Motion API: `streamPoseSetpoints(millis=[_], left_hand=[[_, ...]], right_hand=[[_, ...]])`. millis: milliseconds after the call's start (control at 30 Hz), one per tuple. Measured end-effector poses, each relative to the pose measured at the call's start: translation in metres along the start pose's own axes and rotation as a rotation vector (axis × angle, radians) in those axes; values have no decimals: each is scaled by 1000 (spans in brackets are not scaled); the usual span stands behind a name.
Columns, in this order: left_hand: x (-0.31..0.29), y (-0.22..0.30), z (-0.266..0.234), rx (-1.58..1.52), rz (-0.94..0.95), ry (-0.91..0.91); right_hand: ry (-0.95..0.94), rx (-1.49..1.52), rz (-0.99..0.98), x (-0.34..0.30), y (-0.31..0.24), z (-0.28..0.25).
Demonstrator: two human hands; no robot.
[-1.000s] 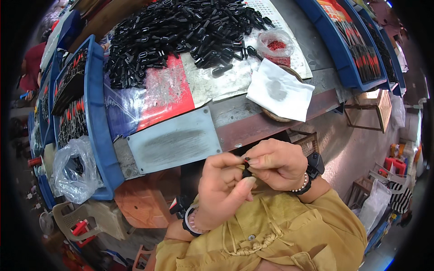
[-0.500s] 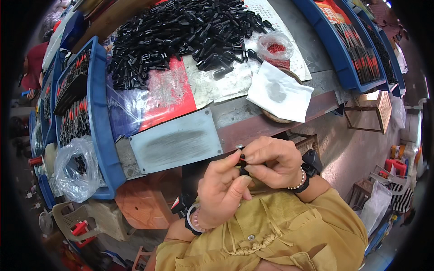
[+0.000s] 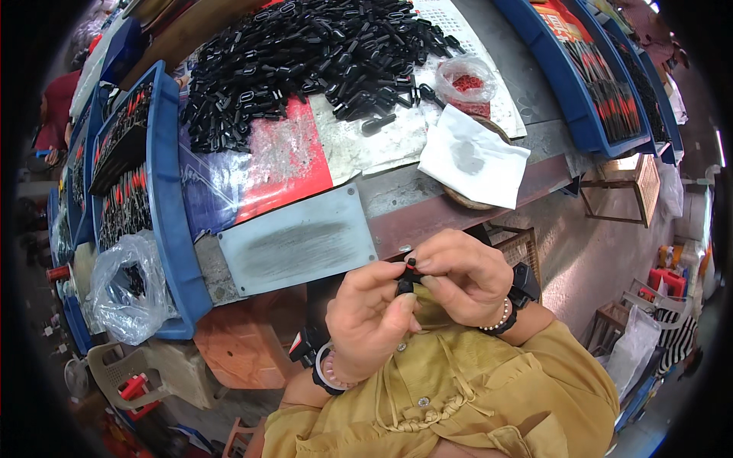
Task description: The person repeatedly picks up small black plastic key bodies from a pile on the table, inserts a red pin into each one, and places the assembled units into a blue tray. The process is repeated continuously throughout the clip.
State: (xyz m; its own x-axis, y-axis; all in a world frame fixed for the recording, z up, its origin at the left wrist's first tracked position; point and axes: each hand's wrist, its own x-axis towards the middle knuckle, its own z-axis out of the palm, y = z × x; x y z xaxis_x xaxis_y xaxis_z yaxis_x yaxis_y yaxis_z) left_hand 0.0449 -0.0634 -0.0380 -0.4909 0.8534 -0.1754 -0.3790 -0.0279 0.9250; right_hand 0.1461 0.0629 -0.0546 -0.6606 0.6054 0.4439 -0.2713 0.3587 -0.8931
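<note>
One dark piece (image 3: 411,277), long axis seemingly toward the bench (image 3: 397,192), pinched by left hand (image 3: 370,320) and right hand (image 3: 467,281)

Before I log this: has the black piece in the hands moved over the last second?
Yes, slightly: the black piece has shifted left in the picture, nearer the grey plate.

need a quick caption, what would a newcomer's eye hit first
Probably the large heap of black pieces, upper middle of the view. Next, the left hand and right hand, just below centre, pinching a small black-and-red part. Blue bins flank the heap.
</note>
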Motion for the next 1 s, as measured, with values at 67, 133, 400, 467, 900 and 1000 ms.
streamPoseSetpoints(millis=[67, 133, 400, 467, 900, 1000], left_hand=[[0, -1, -1, 0, 30, -16], [-2, -3, -1, 12, 31, 12], [-4, -3, -8, -75, 11, -32], [-5, -3, -5, -142, -9, -6], [-2, 0, -9, -220, -72, 44], [-2, 0, -12, -275, -91, 26]], right_hand=[[-8, 13, -11, 0, 0, 1], [-18, 40, -9, 0, 0, 1], [-128, 212, 55, -2, 3, -2], [-103, 366, 144, -3, 4, 1], [-103, 357, 240, -5, 0, 3], [-138, 293, 213, -5, -3, 6]])
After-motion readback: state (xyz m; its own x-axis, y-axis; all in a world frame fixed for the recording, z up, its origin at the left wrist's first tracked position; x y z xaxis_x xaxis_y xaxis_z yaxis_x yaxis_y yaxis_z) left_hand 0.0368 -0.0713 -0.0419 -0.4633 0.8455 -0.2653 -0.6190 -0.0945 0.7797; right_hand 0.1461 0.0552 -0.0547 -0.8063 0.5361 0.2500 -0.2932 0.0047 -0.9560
